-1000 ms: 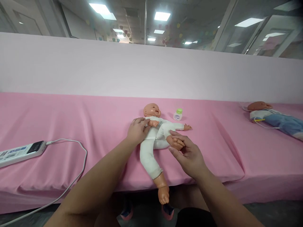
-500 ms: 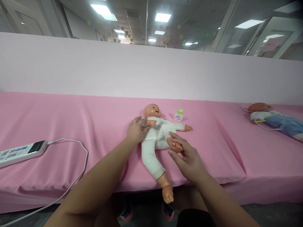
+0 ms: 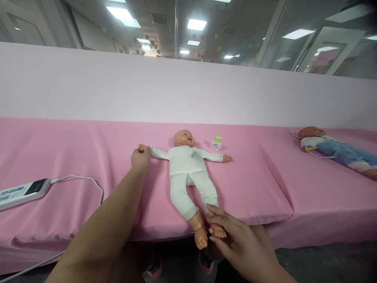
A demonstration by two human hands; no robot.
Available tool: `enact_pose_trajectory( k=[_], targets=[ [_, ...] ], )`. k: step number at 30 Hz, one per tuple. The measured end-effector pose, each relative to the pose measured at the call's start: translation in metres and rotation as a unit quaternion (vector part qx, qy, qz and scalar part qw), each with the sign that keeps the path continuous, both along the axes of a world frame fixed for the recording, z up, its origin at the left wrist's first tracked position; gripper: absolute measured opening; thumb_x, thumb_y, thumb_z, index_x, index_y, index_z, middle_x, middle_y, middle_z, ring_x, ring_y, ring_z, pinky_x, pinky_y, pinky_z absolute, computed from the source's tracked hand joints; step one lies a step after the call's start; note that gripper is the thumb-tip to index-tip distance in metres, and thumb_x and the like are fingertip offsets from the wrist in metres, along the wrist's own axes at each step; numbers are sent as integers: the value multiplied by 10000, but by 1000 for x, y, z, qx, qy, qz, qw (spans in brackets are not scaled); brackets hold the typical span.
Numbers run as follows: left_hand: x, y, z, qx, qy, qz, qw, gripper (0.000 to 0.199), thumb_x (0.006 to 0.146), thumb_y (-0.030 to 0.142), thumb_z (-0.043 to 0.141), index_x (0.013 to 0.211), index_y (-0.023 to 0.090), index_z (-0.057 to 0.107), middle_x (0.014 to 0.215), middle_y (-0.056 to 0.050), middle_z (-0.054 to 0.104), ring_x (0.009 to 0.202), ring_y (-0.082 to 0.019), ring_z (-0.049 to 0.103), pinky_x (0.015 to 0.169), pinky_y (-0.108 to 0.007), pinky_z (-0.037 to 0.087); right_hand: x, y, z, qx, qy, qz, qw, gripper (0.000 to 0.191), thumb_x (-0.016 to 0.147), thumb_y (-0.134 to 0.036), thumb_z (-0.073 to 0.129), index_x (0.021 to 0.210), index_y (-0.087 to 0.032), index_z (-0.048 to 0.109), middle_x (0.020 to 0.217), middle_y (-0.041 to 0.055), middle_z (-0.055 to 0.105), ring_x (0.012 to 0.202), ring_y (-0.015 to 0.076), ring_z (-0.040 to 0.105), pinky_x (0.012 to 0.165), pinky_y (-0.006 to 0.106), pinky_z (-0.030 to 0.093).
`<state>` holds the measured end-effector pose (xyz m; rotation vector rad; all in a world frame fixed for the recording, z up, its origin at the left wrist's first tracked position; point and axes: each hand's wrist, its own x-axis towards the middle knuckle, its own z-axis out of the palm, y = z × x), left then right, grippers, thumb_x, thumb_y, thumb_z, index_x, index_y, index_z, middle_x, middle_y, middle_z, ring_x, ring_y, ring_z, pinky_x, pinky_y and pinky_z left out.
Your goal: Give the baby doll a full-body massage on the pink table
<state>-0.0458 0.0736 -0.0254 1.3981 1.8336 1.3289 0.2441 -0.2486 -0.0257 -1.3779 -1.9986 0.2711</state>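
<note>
A baby doll point(image 3: 188, 161) in a white cloth body lies on its back on the pink sheet point(image 3: 250, 188), its head toward the wall and its feet over the near edge. My left hand point(image 3: 140, 158) is closed around the doll's hand at left, with that arm stretched out sideways. Low in the view, my right hand point(image 3: 232, 236) grips the doll's foot point(image 3: 217, 231) on the right between thumb and fingers. Both doll legs are extended toward me. A small clear bottle point(image 3: 216, 144) with a green cap stands beside the doll's head.
A white power strip point(image 3: 25, 193) with a cable lies at left. On the right rests another doll point(image 3: 338, 148) in blue clothing, with a thin white cord and a yellow piece on it. A white wall point(image 3: 188, 90) with windows above runs behind the bed.
My left hand has drawn the doll's arm from its chest out to the left. My right hand has pulled the bent leg down straight toward me. The view has shifted slightly right.
</note>
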Motion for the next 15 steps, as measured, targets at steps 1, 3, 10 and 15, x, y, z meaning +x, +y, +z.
enact_pose_trajectory(
  k=[1, 3, 10, 15],
  targets=[
    [-3, 1, 0, -6, 2, 13, 1000, 387, 946, 461, 549, 1219, 190, 577, 1125, -124, 720, 1006, -263, 700, 854, -377, 565, -1, 1, 0, 3, -2, 4, 1000, 381, 890, -213, 715, 1252, -333, 716, 1363, 29, 715, 1216, 292, 714, 970, 385, 659],
    [-7, 0, 3, -22, 2, 39, 999, 493, 901, 456, 613, 1315, 196, 544, 1267, -135, 685, 1121, -280, 678, 946, -401, 550, 0, 2, -3, 12, -2, 9, 1000, 369, 908, -202, 692, 1256, -324, 716, 1346, 31, 725, 1235, 286, 704, 997, 386, 646],
    [-10, -4, 12, -48, 80, 21, 995, 595, 870, 438, 630, 1411, 200, 564, 1506, -201, 531, 1246, -391, 625, 1015, -522, 526, 7, -1, -25, 16, -12, 6, 1000, 504, 918, -196, 670, 1406, -314, 633, 1452, 35, 654, 1310, 276, 654, 1093, 413, 584],
    [-12, -5, 12, -60, 125, 22, 990, 555, 887, 435, 604, 1391, 205, 593, 1498, -214, 522, 1260, -417, 608, 999, -546, 527, 8, -5, -15, 53, -23, 13, 998, 528, 904, -149, 649, 1408, -305, 636, 1406, 37, 687, 1259, 256, 689, 1056, 361, 603]
  ],
)
